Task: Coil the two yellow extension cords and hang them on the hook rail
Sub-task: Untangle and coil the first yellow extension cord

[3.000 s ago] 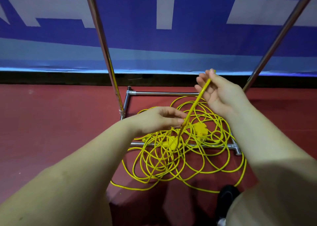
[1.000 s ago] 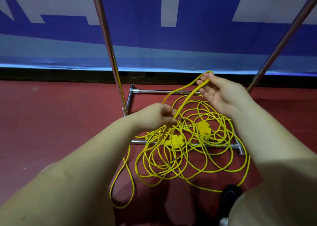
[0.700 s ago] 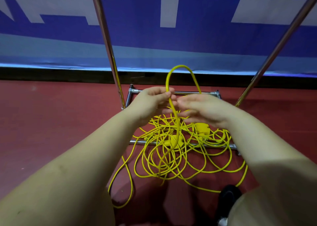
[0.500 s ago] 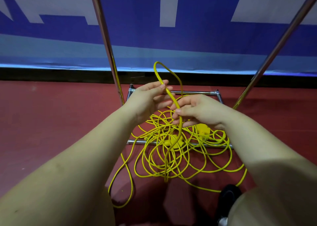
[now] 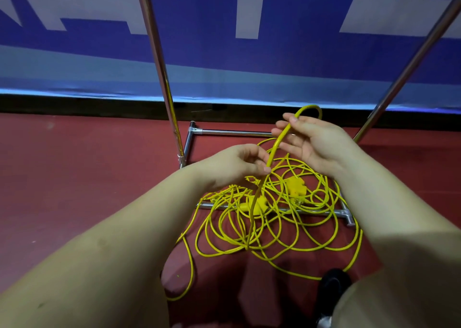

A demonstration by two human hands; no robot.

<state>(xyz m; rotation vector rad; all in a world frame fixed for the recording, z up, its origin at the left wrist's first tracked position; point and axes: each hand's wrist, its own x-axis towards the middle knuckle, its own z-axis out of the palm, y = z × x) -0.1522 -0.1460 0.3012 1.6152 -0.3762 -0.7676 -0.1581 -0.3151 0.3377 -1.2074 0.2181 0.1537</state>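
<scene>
Indoor sports hall, red court floor [image 5: 74, 178], blue banner [image 5: 274, 53] along wall

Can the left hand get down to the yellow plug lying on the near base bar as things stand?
Probably yes. The left hand hovers just above the plug, with only loose cord loops between. But it already pinches a cord strand, so it would have to release first.
</scene>
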